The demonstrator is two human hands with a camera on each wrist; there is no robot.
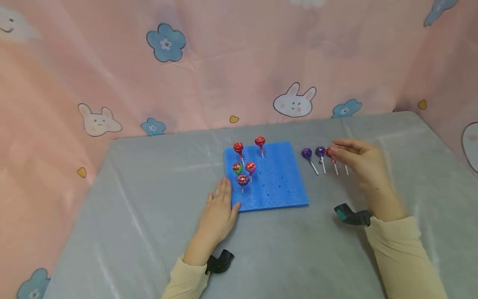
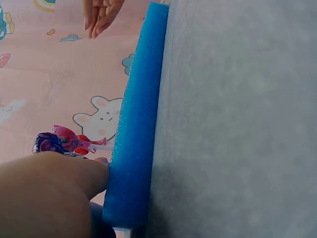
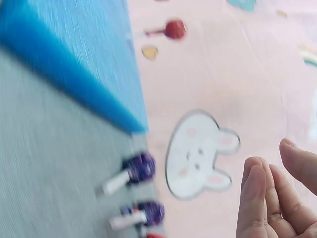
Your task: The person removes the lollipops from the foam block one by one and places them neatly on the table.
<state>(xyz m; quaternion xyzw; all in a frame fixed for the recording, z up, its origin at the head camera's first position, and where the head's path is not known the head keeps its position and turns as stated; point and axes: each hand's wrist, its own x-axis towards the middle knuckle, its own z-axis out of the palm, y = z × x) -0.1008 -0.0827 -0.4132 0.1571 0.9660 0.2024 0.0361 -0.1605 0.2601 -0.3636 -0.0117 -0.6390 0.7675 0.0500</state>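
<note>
A blue foam board (image 1: 276, 174) lies flat on the table, with several wrapped lollipops (image 1: 259, 141) standing in its left half, among them a green and red lollipop (image 1: 237, 167). Along the board's left edge rests my left hand (image 1: 217, 211), its fingers extended; the left wrist view shows its thumb (image 2: 94, 176) against the foam. To the right of the board, a purple lollipop (image 1: 307, 153), a second purple lollipop (image 1: 320, 151) and a red lollipop (image 1: 334, 165) lie in a row. My right hand (image 1: 360, 162) hovers over the row's right end, thumb and fingers apart, partly hiding another stick (image 1: 347, 169).
Small holes dot the board's right half. The grey-covered table (image 1: 157, 199) extends around it. Behind rises a pink curtain (image 1: 231, 74) printed with rabbits and flowers. Each wrist wears a black device (image 1: 221, 261).
</note>
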